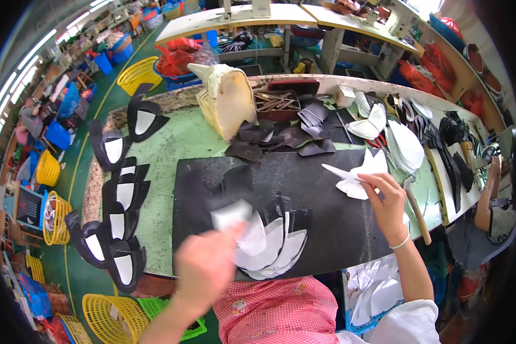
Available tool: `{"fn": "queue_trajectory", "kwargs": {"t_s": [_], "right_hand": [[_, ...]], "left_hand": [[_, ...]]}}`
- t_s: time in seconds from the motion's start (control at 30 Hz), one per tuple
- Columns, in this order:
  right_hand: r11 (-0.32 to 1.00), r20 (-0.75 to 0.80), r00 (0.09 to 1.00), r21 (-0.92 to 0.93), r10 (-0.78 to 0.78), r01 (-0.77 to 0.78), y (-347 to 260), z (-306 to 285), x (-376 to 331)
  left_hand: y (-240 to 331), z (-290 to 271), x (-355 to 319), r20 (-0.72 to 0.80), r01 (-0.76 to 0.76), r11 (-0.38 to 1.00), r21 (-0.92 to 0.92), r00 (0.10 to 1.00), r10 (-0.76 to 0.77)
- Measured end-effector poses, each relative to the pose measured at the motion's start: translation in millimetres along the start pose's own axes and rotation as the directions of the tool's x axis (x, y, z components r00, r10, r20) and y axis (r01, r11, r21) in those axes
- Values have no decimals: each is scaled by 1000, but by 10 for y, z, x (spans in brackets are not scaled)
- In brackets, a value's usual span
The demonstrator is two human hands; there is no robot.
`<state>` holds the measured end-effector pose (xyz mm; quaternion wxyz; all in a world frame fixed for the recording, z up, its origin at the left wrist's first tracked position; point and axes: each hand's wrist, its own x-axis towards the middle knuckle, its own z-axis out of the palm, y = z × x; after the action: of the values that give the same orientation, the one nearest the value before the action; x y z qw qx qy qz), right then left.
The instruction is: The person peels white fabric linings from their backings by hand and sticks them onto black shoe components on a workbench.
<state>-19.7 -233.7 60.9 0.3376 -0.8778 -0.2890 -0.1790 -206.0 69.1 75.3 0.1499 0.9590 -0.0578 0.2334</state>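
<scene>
My left hand (203, 266), smeared by motion, is closed on a white cut piece (232, 214) over the black mat (338, 241). Beside it, white rounded pieces with black parts lie in an overlapping fan (278, 243). My right hand (384, 198) pinches the edge of a white pointed piece (338, 172) between thumb and fingers. That piece lies on or just above a small pile of white pieces (374, 163) at the mat's right side. Blurred dark pieces (235, 182) lie beyond my left hand. Along the table's left side sit several black curved shoe-upper parts with white patches (124, 196).
A whitish crusted container (226, 100), dark leather pieces (295, 137) and a tool box (277, 105) stand beyond the mat. A wooden-handled hammer (418, 212) lies right, near stacked white pieces (404, 146). Yellow baskets (117, 318) stand at left; another person's arm (487, 189) is far right.
</scene>
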Motion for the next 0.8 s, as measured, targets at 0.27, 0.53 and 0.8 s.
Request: {"fn": "queue_trajectory", "kwargs": {"t_s": [0.27,0.53,0.8], "right_hand": [[897,48,912,210,-407,389,-862,105,-196],[836,391,904,543,-173,-74,-1112,181,-296],[906,420,890,424,-177,-20,-1193,188,-302]], "left_hand": [[507,249,17,367,334,522,-784,929,-44],[548,291,-79,356,401,343,-850,915,-190],[601,306,-86,258,307,682,-664,950,-176]]}}
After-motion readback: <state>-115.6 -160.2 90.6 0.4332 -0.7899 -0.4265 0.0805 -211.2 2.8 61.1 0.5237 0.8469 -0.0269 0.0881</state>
